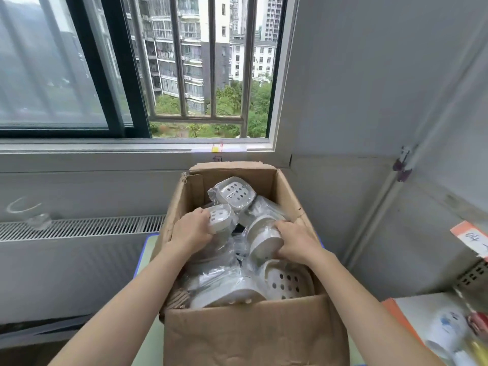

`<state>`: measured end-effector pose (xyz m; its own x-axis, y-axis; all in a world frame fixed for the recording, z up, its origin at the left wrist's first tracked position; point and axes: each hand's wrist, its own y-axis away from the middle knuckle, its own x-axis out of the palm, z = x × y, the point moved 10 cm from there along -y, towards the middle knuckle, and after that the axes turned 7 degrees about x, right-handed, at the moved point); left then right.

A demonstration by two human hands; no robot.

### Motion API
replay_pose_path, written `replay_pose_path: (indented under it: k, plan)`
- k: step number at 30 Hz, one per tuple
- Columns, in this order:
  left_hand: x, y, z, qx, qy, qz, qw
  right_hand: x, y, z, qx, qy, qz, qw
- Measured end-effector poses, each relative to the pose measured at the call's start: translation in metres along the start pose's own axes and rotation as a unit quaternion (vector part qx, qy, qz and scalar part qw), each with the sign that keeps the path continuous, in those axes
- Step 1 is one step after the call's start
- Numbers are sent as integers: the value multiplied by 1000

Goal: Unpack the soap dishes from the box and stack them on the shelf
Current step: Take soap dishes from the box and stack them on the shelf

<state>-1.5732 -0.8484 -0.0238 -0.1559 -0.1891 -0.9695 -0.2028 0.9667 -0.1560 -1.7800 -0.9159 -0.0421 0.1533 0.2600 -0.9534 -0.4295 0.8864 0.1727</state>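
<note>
We reach into the cardboard box [253, 331] only from above, because its top is open and its four walls close the sides. Inside there is almost no free room: wrapped soap dishes [239, 192] fill it, touching one another. Our left hand [191, 231] and right hand [298, 243] take the middle. On the right, the shelf [412, 307] stands near the box.

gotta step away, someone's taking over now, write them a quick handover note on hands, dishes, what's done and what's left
Left hand: grip closed on a wrapped soap dish inside the box.
Right hand: grip closed on another wrapped dish in the box.
More wrapped dishes lie loose in the box, near side and far side.
Done: none visibly shelved.
Left: lift out, stack all on the shelf.
</note>
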Motion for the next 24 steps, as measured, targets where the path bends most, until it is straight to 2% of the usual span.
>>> replay_pose_path:
  k: [5,10,14,17,24]
  plan:
    - [-32,8,-19,33,47,-88,994,-33,20,9,-19,-58,-84,995]
    - [-76,13,-46,45,176,-165,969,-82,47,-6,-31,-227,-163,960]
    - [-101,14,-91,53,285,-172,941,-112,79,-42,-29,-374,-184,909]
    - [-103,14,-136,68,344,-171,921,-128,108,-89,-4,-428,-213,878]
    - [-81,22,-293,162,379,-131,902,-153,208,-234,132,-408,-320,845]
